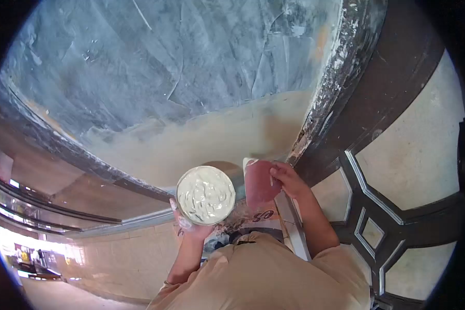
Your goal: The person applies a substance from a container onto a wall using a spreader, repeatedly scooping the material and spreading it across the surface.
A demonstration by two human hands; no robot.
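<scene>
My left hand (191, 227) holds up a round container (206, 195) full of white putty, its open top facing me. My right hand (288, 178) grips a flat reddish putty blade (259, 182) just to the right of the container, with a smear of white paste on its top edge. Both are raised close to a wall surface (155, 72) coated in grey-blue putty, with a bare beige patch (217, 139) directly above the container and blade.
A dark wooden door frame (377, 98) streaked with white putty runs down the right of the wall. Further right is a dark panelled door with pale insets (413, 155). At lower left are a tiled wall (119, 253) and a bright opening.
</scene>
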